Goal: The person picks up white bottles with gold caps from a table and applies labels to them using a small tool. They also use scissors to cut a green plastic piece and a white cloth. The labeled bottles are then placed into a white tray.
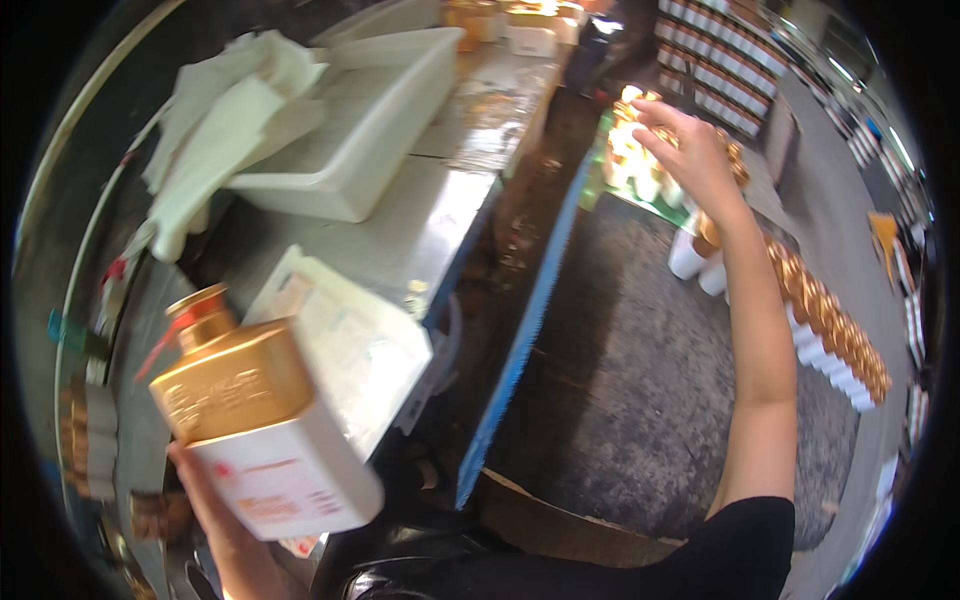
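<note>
My left hand (206,487) holds a square-sided bottle (277,420) from below and behind, low on the left. The bottle is gold above and white below, with raised lettering on its shoulder, red and orange print on the white part and a red ribbon at its neck. Far out ahead on the right, my right hand (686,150) hovers with fingers apart over a cluster of gold-and-white bottles (649,184). Strong glare hides whether its fingertips touch one. Beneath that cluster is a green sheet (598,184).
A white plastic tub (352,165) with white cloths (225,127) stands on the left bench. Printed sheets (367,352) lie nearer me. A blue edge strip (525,337) borders the dark table (637,375). A row of bottles (825,330) lines its right side; stacked bottles (720,60) stand beyond.
</note>
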`<state>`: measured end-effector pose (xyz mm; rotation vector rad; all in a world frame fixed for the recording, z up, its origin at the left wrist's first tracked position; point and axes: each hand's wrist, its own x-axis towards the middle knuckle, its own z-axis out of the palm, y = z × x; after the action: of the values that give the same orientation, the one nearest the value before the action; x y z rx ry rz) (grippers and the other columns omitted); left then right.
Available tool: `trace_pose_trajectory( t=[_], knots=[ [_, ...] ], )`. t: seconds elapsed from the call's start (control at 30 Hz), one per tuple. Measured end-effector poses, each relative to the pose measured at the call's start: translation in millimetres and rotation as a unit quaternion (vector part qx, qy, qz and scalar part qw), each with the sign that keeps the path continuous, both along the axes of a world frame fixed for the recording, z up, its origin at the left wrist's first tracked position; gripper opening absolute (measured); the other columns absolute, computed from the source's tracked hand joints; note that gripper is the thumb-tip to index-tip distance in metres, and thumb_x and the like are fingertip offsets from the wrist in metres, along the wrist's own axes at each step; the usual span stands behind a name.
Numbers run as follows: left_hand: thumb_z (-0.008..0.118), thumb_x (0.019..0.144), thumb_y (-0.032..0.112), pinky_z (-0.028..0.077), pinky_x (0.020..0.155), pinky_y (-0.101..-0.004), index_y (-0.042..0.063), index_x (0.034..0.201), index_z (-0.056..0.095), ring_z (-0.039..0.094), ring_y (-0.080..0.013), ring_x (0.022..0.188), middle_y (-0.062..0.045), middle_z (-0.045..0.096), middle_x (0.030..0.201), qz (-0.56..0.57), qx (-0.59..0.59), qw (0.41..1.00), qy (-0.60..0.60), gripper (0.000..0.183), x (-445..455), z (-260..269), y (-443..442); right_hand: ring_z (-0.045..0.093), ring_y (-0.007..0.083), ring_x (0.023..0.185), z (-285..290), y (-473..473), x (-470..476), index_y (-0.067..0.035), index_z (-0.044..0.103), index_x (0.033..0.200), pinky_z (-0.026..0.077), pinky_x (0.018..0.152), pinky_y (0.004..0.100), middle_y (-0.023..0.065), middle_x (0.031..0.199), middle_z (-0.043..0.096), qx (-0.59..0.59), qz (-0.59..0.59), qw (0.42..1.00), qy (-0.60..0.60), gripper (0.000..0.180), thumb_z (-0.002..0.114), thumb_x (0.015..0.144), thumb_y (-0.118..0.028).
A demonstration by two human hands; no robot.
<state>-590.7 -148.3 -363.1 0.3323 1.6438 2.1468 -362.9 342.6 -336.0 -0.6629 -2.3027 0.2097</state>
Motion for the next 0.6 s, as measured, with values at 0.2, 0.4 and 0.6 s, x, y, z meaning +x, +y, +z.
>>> trace_pose_trajectory(
  t=[0.2,0.4,0.6],
  knots=[
    [0.057,0.084,0.058,0.046,0.090,-0.0339,0.000,0.135,0.035,0.054,-0.0209,0.111,-0.013,0.052,0.124,-0.150,-0.015,0.984,0.096,0.081,12,17,15,0.062,0.0100,0.084,46,-189,-145,-0.009,0.061,0.116,0.049,0.070,0.0230,0.0065,0.089,0.068,-0.248,0.555,0.791,0.071,0.032,0.062,0.089,-0.026],
    [0.067,0.076,0.055,0.041,0.097,-0.0345,-0.002,0.139,0.028,0.051,-0.0207,0.115,-0.013,0.045,0.133,-0.312,0.025,0.949,0.042,0.094,-9,34,14,0.052,0.0057,0.074,58,-242,-135,0.000,0.063,0.090,0.042,0.065,0.0226,0.0016,0.078,0.058,-0.353,0.571,0.741,-0.013,0.028,0.064,0.089,-0.028],
    [0.042,0.099,0.030,0.046,0.091,-0.0338,0.004,0.132,0.043,0.056,-0.0173,0.103,-0.009,0.054,0.116,-0.246,-0.063,0.965,0.069,0.042,-60,54,3,0.048,0.0018,0.066,67,-208,-148,-0.002,0.064,0.081,0.040,0.057,0.0200,-0.0030,0.070,0.057,-0.332,0.384,0.861,-0.019,0.032,0.060,0.091,-0.032]
  ],
)
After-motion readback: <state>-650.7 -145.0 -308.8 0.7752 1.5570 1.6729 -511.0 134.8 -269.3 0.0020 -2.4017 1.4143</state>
